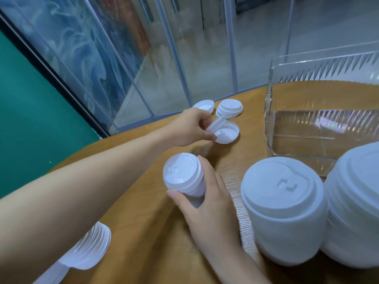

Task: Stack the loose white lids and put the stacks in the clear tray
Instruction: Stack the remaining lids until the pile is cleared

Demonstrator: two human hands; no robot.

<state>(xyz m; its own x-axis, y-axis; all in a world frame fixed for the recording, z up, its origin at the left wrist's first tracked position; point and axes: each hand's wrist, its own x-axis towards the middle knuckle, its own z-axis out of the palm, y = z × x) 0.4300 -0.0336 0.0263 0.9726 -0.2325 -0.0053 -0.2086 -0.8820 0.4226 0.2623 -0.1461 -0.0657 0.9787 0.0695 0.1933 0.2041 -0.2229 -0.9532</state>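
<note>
Head view: left grip (pixel 191 128) pinches a tilted loose white plastic lid (pixel 218 125) over another lid near the wooden surface's (pixel 143 232) far edge; right grip (pixel 207 193) clasps a short white lid stack (pixel 183 174). Clear plastic tray (pixel 320 128) sits at the far right edge.

Tray (pixel 272 128) right of loose lids (pixel 229 109), two stacks (pixel 285 212) before tray

Likely a café or shop front: stacked cup lids (pixel 284 210) cover a round wooden table (pixel 143 232) beside clear plastic strip curtains (pixel 164 58).
</note>
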